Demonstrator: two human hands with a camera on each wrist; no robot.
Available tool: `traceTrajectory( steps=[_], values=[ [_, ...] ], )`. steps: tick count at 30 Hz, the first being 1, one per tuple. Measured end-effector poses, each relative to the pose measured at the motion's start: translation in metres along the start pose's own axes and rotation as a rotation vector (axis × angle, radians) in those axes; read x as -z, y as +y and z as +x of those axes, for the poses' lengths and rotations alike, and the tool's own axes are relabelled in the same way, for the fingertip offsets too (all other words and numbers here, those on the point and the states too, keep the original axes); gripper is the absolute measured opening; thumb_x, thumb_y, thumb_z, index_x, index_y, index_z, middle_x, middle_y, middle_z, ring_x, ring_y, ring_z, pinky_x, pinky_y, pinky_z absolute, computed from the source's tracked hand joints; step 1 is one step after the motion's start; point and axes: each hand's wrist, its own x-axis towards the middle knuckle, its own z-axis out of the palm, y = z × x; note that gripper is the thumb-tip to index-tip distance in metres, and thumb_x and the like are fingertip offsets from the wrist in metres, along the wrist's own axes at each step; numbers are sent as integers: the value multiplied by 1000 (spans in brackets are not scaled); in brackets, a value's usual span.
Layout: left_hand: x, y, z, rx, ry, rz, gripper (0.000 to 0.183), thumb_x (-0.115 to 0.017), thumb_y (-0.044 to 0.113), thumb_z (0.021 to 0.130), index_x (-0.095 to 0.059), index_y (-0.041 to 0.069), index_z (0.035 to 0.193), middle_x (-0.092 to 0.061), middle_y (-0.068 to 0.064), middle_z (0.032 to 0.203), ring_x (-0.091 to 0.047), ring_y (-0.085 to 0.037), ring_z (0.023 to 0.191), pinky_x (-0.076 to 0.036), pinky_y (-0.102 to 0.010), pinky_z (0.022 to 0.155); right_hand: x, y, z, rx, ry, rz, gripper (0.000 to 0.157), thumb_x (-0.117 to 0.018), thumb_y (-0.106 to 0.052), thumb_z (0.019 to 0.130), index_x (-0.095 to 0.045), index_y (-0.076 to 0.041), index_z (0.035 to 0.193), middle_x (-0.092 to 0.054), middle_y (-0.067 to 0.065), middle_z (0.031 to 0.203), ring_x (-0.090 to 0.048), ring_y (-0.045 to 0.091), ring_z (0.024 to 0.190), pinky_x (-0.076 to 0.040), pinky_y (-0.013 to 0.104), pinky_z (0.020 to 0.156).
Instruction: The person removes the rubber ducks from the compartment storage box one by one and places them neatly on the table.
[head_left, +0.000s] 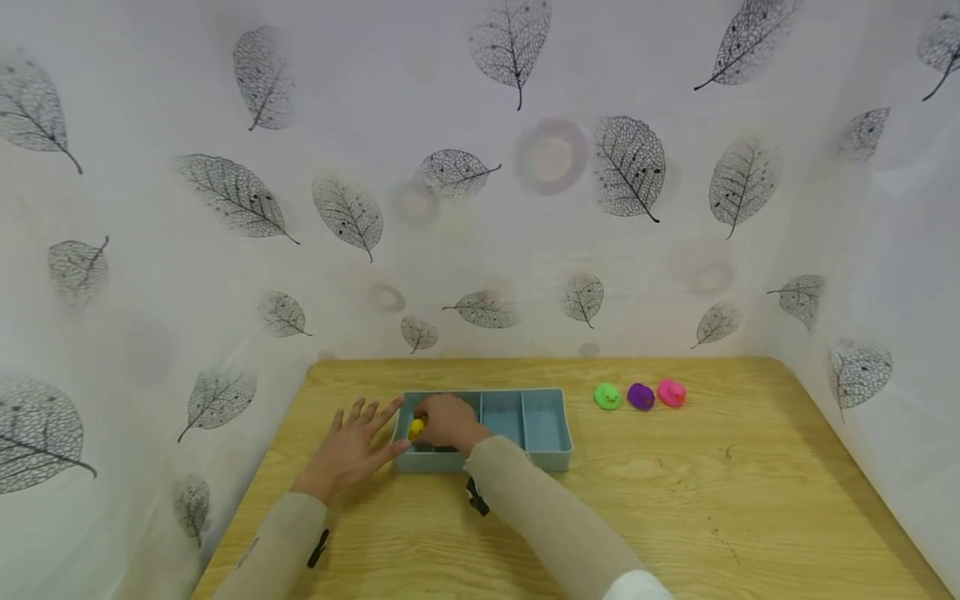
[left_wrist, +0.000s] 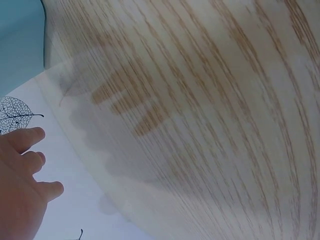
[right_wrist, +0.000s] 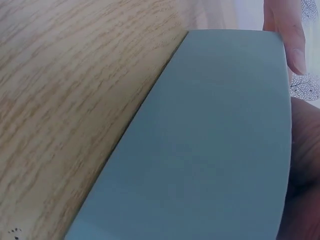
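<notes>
A blue-grey divided box [head_left: 555, 461] lies lengthwise across the wooden table. My right hand [head_left: 450, 421] reaches down into its left end and pinches a small yellow rubber duck [head_left: 416, 428], which is partly covered by the fingers. Spread and straight, my left hand [head_left: 348, 454] rests at the box's left end, with thumb and index fingertip right at the rim. In the left wrist view, part of the left hand [left_wrist: 20, 185] appears at the lower left. The box's side wall [right_wrist: 200, 140] fills much of the right wrist view, hiding most of the right hand [right_wrist: 305, 150].
To the right of the box, a green duck [head_left: 607, 397], a purple duck [head_left: 641, 397] and a pink duck [head_left: 672, 393] stand in a row near the table's back. A white leaf-patterned curtain [head_left: 480, 242] surrounds the table [head_left: 675, 500] at the back and sides.
</notes>
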Motion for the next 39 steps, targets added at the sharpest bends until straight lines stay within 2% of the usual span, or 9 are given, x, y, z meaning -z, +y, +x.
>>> traceTrajectory(
  steps=[6,12,15,22,25,29,33,39],
  values=[
    [-2,-1,0,-1,3,7,77,-53,64,103,-25,34,169,-44,-30,161,-27,-55,156,-18,-80,121,-2,1,1,7,-1,13,37,-82,-28,93,-78,-19,128,-78,-3,113,-64,10,87,-57,29,77],
    [-1,-1,0,-8,11,-1,77,-53,63,103,-27,33,169,-44,-31,160,-27,-56,156,-17,-81,120,-3,1,-1,22,16,-10,40,-80,-31,95,-76,-18,132,-78,-1,120,-70,12,96,-61,29,83],
    [-2,-2,0,-11,13,3,77,-53,63,103,-26,33,169,-43,-32,160,-26,-57,156,-17,-81,120,-1,1,-2,35,16,-21,39,-78,-30,96,-75,-18,133,-78,0,123,-71,13,97,-61,30,81],
    [-2,-2,1,-11,9,-8,77,-53,62,104,-24,34,169,-42,-32,161,-25,-56,156,-16,-81,121,4,-3,-5,22,5,-92,40,-75,-35,99,-73,-22,136,-74,-2,134,-72,18,116,-63,34,86],
    [-1,-2,0,-5,9,-10,77,-53,63,103,-24,34,169,-42,-32,161,-25,-56,156,-15,-81,121,8,-3,-6,20,14,-97,43,-76,-37,98,-72,-23,138,-73,-1,137,-71,21,119,-64,37,87],
    [-1,-2,0,0,9,2,77,-51,64,104,-24,34,169,-42,-32,161,-25,-56,156,-16,-81,121,14,-1,-8,54,47,-81,47,-76,-41,97,-70,-21,140,-76,-1,131,-73,17,107,-63,33,82],
    [-1,-1,0,3,5,9,76,-50,64,104,-24,33,169,-42,-33,161,-25,-56,156,-16,-80,121,20,3,-12,82,82,6,49,-77,-41,96,-71,-18,139,-79,0,119,-70,12,89,-60,26,74],
    [-1,0,1,9,-7,14,77,-49,66,104,-24,34,169,-42,-32,161,-25,-56,156,-16,-81,121,29,9,-20,82,140,108,55,-76,-44,94,-69,-17,141,-78,2,122,-65,7,84,-56,21,72]
  ],
)
